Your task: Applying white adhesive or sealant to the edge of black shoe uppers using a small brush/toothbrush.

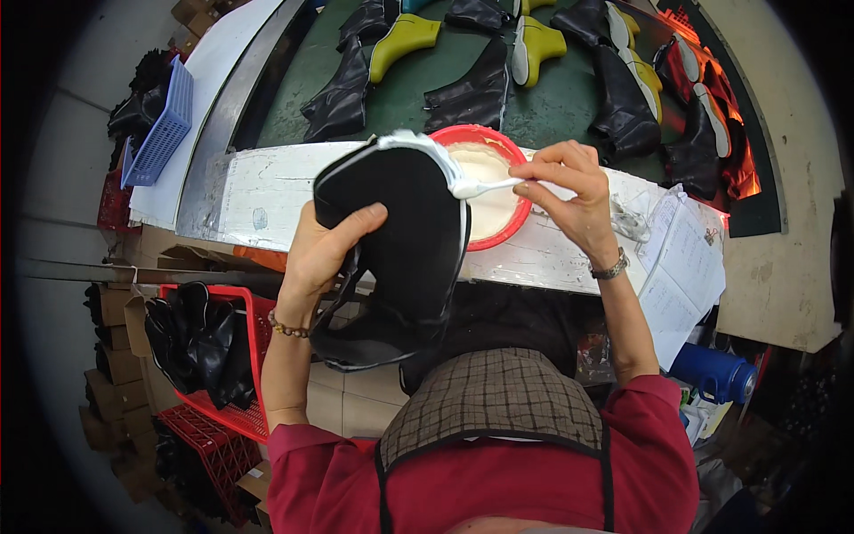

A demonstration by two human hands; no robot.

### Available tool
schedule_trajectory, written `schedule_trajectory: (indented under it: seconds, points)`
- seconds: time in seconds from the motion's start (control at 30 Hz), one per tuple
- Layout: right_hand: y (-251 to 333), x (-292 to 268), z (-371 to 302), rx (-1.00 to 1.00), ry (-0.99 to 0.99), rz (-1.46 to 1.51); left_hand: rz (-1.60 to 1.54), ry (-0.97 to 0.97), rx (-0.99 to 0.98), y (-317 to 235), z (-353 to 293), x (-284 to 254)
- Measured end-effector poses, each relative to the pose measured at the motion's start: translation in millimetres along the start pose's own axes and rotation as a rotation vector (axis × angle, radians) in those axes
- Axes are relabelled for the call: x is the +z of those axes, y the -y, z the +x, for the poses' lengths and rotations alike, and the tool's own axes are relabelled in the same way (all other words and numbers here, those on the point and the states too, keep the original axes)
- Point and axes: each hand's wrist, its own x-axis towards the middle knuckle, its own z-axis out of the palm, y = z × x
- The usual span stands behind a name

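My left hand (331,245) grips a black boot upper (400,222), with the thumb lying on its inner face. White paste coats the upper's far edge. Between the thumb and fingers of my right hand (569,191) is a small white brush (485,187), its head touching the coated right edge of the upper. Just beyond and beneath the brush, a red bowl (514,233) of creamy white paste stands on the white board (276,191). Part of the bowl is hidden behind the upper.
On the green belt (294,98) lie several black boot uppers (471,89) and yellow boot lasts (405,44). A blue basket (169,125) stands far left, a red crate (258,334) of black uppers nearer. Papers (680,267) and a blue flask (716,372) are at right.
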Motion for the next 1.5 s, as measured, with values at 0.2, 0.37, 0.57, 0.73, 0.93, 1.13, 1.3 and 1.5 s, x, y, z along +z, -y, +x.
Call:
schedule_trajectory:
  seconds: [0.2, 0.37, 0.57, 0.73, 0.93, 1.13, 1.3, 1.5]
  points:
    - [14, 15, -22, 0.036, 0.023, 0.082, -0.101, -0.181, 0.268, 1, 8, -1]
    - [-9, 19, -20, 0.296, 0.027, 0.094, 0.336, -0.338, 0.298, 15, 45, -35]
    - [-24, 22, -16, 0.129, 0.291, -0.534, 0.407, -0.295, 0.259, 76, 75, -57]
    - [-20, 2, -27, 0.348, 0.248, -0.423, 1.048, -0.077, 0.171, 104, 14, -88]
    - [-22, 0, -42, 0.413, 0.24, -0.361, 1.21, -0.117, 0.256, 133, 7, -74]
    - [-26, 6, -56, 0.488, 0.166, -0.277, 1.069, -0.282, 0.393, 145, 11, -84]
    - [-5, 12, -43, 0.41, -0.022, -0.099, 0.998, -0.405, 0.598, 128, -1, -58]
    - [41, 39, -19, 0.259, -0.015, 0.242, 0.986, -0.458, 0.804, 92, -22, -7]
